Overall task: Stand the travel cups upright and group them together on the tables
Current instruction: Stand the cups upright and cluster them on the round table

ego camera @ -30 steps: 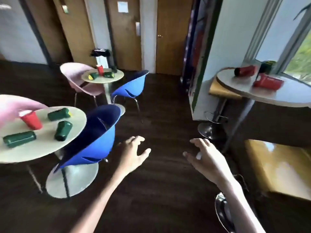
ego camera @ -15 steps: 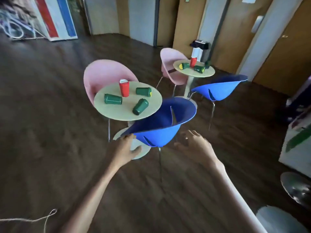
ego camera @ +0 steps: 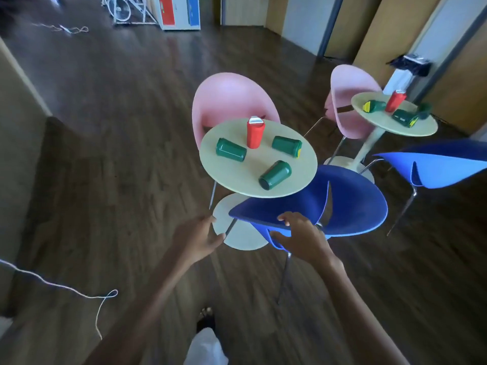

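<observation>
Both grips are apart and carry nothing. Our left grip [ego camera: 197, 238] hangs loosely curled above the floor. Our right grip [ego camera: 303, 238] is spread at the rim of the blue plastic shell chair [ego camera: 350, 206]; we cannot tell whether it touches. That chair stands between us and the round pale bench [ego camera: 232, 177].

By the bench's near edge lies a dark green travel cup [ego camera: 275, 175], its long axis slanting from us away to the right. We judge the right grip nearer to it.

A second green cup [ego camera: 231, 150] lies toward the left edge and a third green cup [ego camera: 286, 145] toward the right edge, flanking the upright red travel cup [ego camera: 253, 133].
</observation>
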Action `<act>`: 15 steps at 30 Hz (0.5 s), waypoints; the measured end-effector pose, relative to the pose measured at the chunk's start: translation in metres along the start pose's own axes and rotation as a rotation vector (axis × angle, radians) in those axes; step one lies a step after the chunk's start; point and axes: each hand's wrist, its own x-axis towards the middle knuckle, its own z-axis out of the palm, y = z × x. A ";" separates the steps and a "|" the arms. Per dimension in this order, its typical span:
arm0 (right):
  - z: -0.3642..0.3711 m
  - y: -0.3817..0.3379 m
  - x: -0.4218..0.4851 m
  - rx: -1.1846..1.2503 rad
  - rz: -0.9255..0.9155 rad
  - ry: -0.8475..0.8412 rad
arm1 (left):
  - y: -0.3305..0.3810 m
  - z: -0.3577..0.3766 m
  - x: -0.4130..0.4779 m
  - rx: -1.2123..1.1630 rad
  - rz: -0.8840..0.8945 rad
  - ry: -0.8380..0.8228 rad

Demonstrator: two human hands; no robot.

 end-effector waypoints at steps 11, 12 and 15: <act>0.006 -0.035 0.183 -0.024 -0.004 0.004 | -0.048 -0.024 0.180 0.089 0.078 -0.019; 0.007 -0.036 0.196 -0.013 0.003 -0.005 | -0.052 -0.023 0.194 0.095 0.083 -0.030; 0.011 -0.036 0.237 0.027 0.020 -0.032 | -0.064 -0.013 0.235 0.100 0.089 -0.070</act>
